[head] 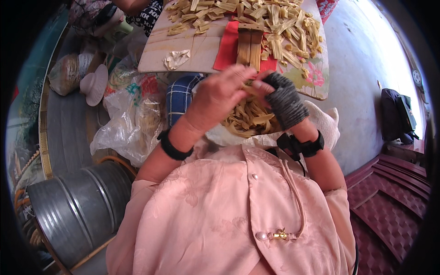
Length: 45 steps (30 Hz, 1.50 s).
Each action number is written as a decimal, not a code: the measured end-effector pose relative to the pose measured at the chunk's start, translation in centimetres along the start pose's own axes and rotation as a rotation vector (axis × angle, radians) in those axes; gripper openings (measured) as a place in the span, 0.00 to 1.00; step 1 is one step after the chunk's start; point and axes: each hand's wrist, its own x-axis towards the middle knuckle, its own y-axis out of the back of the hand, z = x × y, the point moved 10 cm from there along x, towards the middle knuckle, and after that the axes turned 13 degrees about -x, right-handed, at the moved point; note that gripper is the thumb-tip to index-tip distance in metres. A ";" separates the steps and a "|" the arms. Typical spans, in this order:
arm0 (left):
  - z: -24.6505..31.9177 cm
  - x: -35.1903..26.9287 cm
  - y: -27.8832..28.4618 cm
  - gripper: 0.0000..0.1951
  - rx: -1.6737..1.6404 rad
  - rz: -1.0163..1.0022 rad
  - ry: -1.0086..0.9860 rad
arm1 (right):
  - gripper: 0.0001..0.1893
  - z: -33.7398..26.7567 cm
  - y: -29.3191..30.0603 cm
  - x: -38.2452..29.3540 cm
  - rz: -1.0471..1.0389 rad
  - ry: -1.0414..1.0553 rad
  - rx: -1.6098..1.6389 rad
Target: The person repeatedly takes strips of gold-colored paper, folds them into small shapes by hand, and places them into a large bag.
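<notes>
My right hand, in a grey knitted fingerless glove, pinches a pale yellow dried strip under its thumb. My left hand meets it from the left, blurred, with curled fingers beside the strip; its grip is hidden. Under both hands lies a heap of similar dried strips in a white-edged container or bag. Just beyond my fingertips, a wooden grooved block with a raised crosspiece rests on a red cloth at the table's near edge.
More yellow strips cover the far and right parts of the table. Crumpled paper lies at its left. Plastic bags, a hat and a metal drum are on my left. Another person's arm shows at the top.
</notes>
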 end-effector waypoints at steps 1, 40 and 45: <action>-0.3 -0.3 -1.9 0.23 -0.005 -0.132 0.057 | 0.13 0.5 -0.7 0.2 -0.046 -0.016 -0.095; -9.6 1.2 -0.9 0.11 -0.025 0.102 0.237 | 0.13 -0.5 5.1 4.6 0.497 0.200 -0.975; -10.3 -3.0 -6.6 0.19 -0.786 -0.149 0.657 | 0.08 -4.1 2.3 0.9 0.512 0.550 -0.708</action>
